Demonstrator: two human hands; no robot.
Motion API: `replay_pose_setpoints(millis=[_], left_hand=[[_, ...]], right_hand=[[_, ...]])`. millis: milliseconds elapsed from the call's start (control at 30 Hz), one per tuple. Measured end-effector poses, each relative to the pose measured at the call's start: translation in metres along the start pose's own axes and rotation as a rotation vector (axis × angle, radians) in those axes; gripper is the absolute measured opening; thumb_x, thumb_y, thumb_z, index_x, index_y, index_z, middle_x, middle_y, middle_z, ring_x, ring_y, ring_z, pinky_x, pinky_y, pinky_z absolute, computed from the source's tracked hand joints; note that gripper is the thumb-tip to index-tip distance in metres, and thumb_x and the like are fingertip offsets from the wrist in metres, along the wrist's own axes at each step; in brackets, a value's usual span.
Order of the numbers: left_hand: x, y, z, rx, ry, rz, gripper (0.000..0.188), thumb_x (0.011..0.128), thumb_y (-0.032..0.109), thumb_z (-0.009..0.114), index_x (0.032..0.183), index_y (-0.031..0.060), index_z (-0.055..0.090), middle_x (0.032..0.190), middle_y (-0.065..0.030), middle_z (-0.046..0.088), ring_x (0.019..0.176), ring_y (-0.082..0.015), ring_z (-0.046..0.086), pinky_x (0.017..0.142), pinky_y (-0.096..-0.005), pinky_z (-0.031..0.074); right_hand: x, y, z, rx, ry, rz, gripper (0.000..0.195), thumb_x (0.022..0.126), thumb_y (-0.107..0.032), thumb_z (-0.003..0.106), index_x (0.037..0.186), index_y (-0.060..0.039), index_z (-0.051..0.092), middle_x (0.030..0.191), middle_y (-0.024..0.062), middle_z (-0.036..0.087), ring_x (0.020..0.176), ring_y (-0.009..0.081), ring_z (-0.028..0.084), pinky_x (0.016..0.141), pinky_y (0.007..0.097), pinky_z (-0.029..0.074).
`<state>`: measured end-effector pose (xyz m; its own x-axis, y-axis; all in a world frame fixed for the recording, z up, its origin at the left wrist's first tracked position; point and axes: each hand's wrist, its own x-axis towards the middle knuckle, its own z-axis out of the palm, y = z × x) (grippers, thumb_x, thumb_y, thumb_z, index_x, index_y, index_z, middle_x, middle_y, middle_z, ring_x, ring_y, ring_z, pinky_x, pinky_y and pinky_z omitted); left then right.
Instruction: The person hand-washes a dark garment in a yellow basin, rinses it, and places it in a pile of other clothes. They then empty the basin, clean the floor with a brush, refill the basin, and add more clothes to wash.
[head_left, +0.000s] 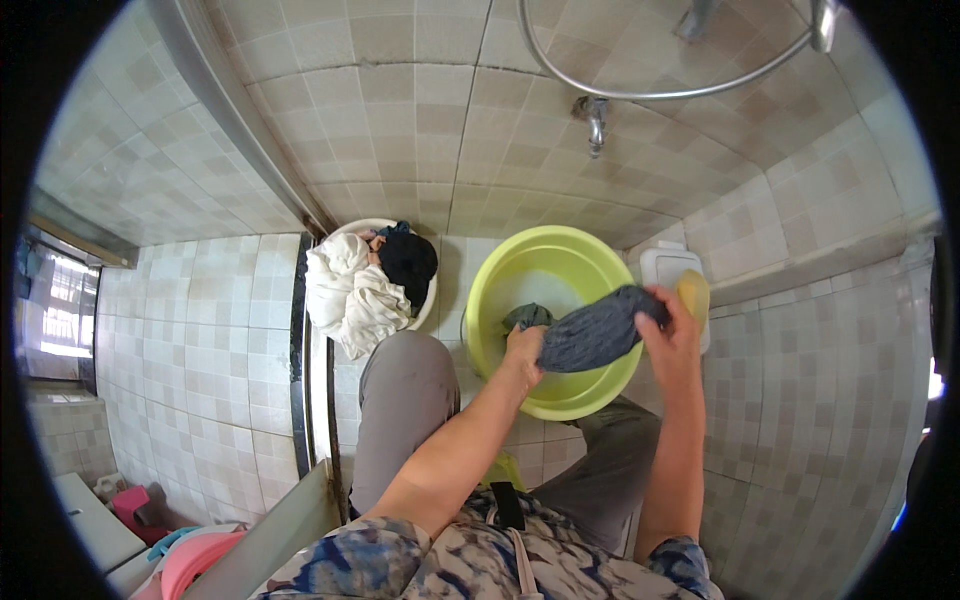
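Observation:
A dark grey-blue cloth is stretched between my two hands over a yellow-green plastic basin. My left hand grips the cloth's lower left end above the middle of the basin. At the basin's right side, my right hand pinches the other end between thumb and fingers. A bunched greenish-grey piece of cloth shows just beyond my left hand; whether it belongs to the same cloth I cannot tell. The basin's pale bottom is partly hidden by the cloth and my hands.
Left of the basin, a white tub holds white cloth and black cloth. To the right are a white plastic container and a yellow object. A metal tap and shower hose are on the tiled wall.

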<state>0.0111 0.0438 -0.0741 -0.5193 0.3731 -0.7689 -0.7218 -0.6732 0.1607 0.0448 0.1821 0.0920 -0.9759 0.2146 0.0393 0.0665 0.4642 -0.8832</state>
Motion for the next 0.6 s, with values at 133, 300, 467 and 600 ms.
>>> replay_pose_setpoints(millis=[133, 300, 467, 600], left_hand=[[-0.006, 0.005, 0.004, -0.019, -0.149, 0.049, 0.030, 0.078, 0.005, 0.050, 0.107, 0.0039, 0.045, 0.093, -0.0132, 0.056, 0.079, -0.0255, 0.060, 0.064, -0.0388, 0.052], [-0.053, 0.017, 0.041, 0.098, -0.096, 0.015, 0.016, 0.083, 0.013, 0.047, 0.092, 0.0017, 0.054, 0.085, -0.0083, 0.058, 0.079, -0.0199, 0.059, 0.070, -0.0355, 0.049], [-0.038, 0.015, 0.014, -0.098, -0.090, 0.028, 0.027, 0.081, 0.016, 0.051, 0.104, 0.0026, 0.048, 0.094, -0.0099, 0.056, 0.080, -0.0215, 0.059, 0.066, -0.0375, 0.050], [-0.025, 0.004, 0.007, -0.044, 0.076, 0.044, 0.025, 0.083, 0.016, 0.048, 0.101, -0.0006, 0.051, 0.094, -0.0096, 0.057, 0.085, -0.0212, 0.059, 0.069, -0.0388, 0.050]], right_hand=[[0.029, 0.050, 0.005, 0.277, 0.102, 0.071, 0.032, 0.084, -0.008, 0.054, 0.115, -0.0028, 0.049, 0.095, 0.0019, 0.055, 0.083, 0.0100, 0.052, 0.071, 0.0223, 0.044], [0.031, 0.207, 0.030, 0.520, 0.071, 0.373, 0.046, 0.088, -0.016, 0.052, 0.131, -0.0090, 0.036, 0.122, 0.0064, 0.045, 0.089, 0.0129, 0.053, 0.073, 0.0233, 0.044], [-0.028, 0.136, 0.052, 0.273, -0.144, 0.526, 0.063, 0.082, -0.008, 0.055, 0.137, -0.0142, 0.025, 0.133, 0.0091, 0.035, 0.104, 0.0174, 0.048, 0.081, 0.0331, 0.044], [-0.072, 0.101, 0.074, -0.040, -0.254, 0.368, 0.084, 0.070, -0.004, 0.065, 0.139, -0.0116, 0.017, 0.133, 0.0120, 0.033, 0.113, 0.0194, 0.042, 0.086, 0.0357, 0.041]])
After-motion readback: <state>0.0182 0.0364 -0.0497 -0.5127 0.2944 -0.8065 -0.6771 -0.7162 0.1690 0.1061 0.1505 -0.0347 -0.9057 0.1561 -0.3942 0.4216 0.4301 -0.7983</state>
